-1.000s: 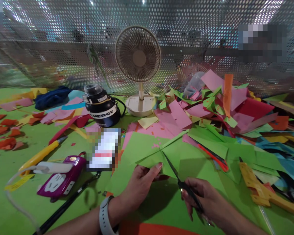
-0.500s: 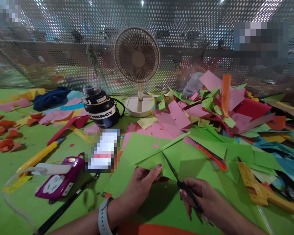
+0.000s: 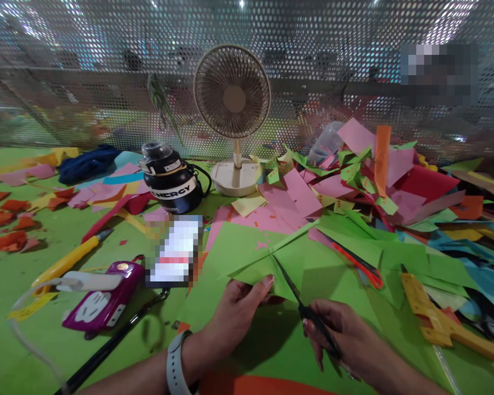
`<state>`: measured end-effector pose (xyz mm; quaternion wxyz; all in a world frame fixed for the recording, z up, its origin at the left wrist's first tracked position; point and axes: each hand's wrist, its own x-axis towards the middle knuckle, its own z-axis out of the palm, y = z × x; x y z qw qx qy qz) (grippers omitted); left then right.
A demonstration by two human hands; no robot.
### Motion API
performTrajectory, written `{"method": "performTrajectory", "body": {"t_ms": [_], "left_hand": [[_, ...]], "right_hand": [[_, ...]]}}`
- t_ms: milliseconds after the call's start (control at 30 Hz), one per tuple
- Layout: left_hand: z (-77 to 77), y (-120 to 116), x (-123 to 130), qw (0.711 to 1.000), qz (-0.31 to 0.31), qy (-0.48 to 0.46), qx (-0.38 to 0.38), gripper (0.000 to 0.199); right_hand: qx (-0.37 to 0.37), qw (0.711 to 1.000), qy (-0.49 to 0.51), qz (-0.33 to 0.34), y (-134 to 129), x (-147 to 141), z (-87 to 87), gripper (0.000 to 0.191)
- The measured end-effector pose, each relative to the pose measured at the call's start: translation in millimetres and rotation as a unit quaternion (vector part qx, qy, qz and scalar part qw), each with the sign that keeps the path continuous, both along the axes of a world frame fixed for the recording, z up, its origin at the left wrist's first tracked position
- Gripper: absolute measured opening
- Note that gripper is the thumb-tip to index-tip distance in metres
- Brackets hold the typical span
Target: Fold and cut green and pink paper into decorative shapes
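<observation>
A sheet of green paper (image 3: 286, 280) is pinched between the thumb and fingers of my left hand (image 3: 245, 304), above more green sheets. My right hand (image 3: 333, 329) grips black scissors (image 3: 308, 315) by the handles. Their blades (image 3: 287, 277) point up and to the left and lie at the paper, to the right of my left thumb. A narrow cut strip of green paper (image 3: 294, 238) angles away beyond the tips. Small pink paper bits (image 3: 262, 241) lie just past it on a green sheet.
A fan (image 3: 234, 99) and a dark bottle (image 3: 170, 184) stand at the back. Left are a phone (image 3: 175, 249), a purple power strip (image 3: 105, 299) and a yellow tool (image 3: 68, 263). Right are a red-handled cutter (image 3: 358, 260), a yellow glue gun (image 3: 428, 312) and heaped paper scraps (image 3: 296, 192).
The whole view has shifted slightly, with things appearing a little further right. Both hands, the scissors and the green paper hold almost the same pose.
</observation>
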<state>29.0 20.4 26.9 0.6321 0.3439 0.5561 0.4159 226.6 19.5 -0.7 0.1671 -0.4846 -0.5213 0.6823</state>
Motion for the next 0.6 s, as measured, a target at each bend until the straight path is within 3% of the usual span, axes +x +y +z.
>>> {"method": "performTrajectory", "body": {"t_ms": [600], "left_hand": [[-0.7,0.1,1.1,0.999,0.016,-0.032,0.031,0.038]], "right_hand": [[0.018,1.000,0.002,-0.001,0.0,-1.9,4.8,0.046]]}}
